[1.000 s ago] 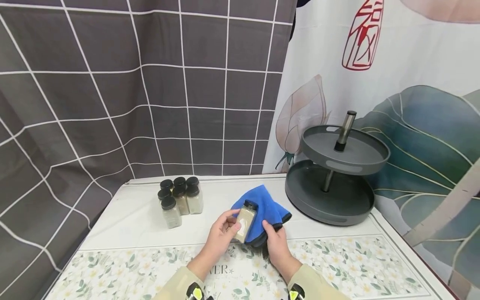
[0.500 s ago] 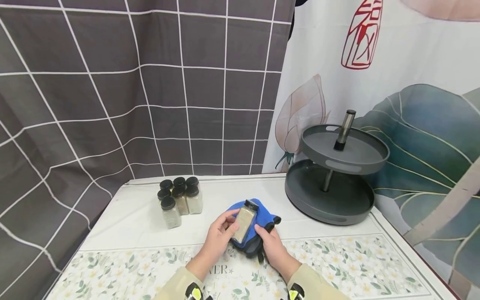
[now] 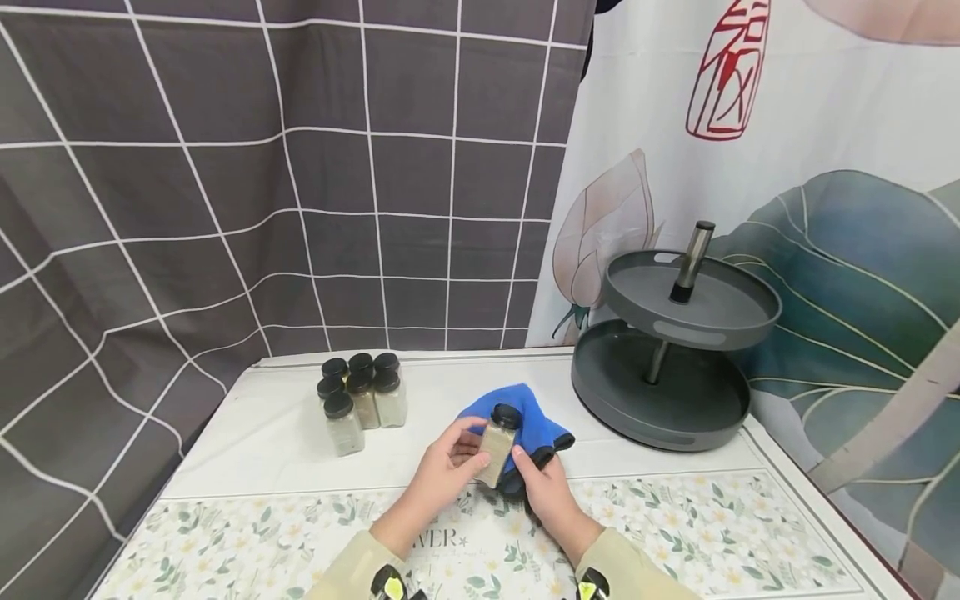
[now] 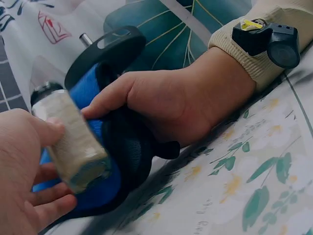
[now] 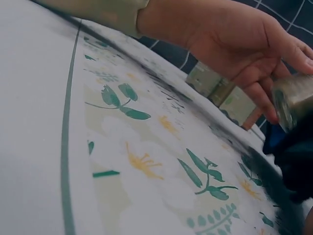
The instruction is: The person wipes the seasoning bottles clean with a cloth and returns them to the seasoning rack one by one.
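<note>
Jar [image 3: 495, 454] and blue cloth [image 3: 538, 423], one per hand, over the middle of the table [image 3: 270, 433].
Left hand [image 3: 442, 471] pinches the jar between thumb and fingers; jar tilted, black lid uppermost and leaning towards the table's back edge, pale tan contents. Right hand [image 3: 549, 487] grips the cloth by its black-trimmed border, thumb on top, just beside the jar; cloth bunched behind the jar, one dark-edged corner pointing to the table's right edge. Whether cloth presses on glass, cannot tell. Near the back left corner, seven black-lidded jars [image 3: 365, 408] stand upright, grouped close. At the back right corner, dark grey two-tier stand [image 3: 697, 392] with metal post. Floral print [image 3: 225, 537] runs from left edge towards right, nearer the person.
</note>
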The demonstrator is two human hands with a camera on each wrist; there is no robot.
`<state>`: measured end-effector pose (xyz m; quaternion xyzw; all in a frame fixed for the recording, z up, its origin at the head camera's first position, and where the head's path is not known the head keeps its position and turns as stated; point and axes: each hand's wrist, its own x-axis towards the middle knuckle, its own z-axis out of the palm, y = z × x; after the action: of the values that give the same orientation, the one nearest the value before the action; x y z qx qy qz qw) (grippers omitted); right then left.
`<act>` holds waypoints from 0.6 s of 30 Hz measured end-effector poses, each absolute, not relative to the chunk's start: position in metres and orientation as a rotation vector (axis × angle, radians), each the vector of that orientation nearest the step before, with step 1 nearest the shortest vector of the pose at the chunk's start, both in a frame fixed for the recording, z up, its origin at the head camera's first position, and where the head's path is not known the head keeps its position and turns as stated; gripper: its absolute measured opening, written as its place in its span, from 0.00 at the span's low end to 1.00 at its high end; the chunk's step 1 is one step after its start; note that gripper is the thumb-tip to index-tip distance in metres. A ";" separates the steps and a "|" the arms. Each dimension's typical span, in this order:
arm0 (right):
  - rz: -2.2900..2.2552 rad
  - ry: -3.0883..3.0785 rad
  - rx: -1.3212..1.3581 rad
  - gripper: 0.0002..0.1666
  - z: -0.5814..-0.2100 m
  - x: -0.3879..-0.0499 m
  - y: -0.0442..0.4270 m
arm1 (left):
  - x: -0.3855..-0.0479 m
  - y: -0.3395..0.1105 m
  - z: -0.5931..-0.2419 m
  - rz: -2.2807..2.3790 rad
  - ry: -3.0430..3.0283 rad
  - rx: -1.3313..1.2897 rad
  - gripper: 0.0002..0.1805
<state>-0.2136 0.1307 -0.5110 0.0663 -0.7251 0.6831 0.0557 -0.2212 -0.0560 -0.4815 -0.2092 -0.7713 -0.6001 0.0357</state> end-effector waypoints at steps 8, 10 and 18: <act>1.736 -2.317 0.361 0.30 -0.515 -0.212 0.131 | -0.229 -0.069 -0.494 -1.785 -2.416 -0.843 0.28; 1.638 -2.361 0.380 0.31 -0.514 -0.212 0.130 | -0.230 -0.071 -0.498 -1.781 -2.428 -0.845 0.29; 1.423 -2.486 0.432 0.34 -0.511 -0.210 0.125 | -0.231 -0.074 -0.492 -1.752 -2.501 -0.781 0.28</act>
<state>-0.2099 0.1253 -0.5108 0.1479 -0.8517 0.4876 0.1220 -0.2314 -0.0736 -0.4924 -0.2478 -0.7934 -0.5559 -0.0053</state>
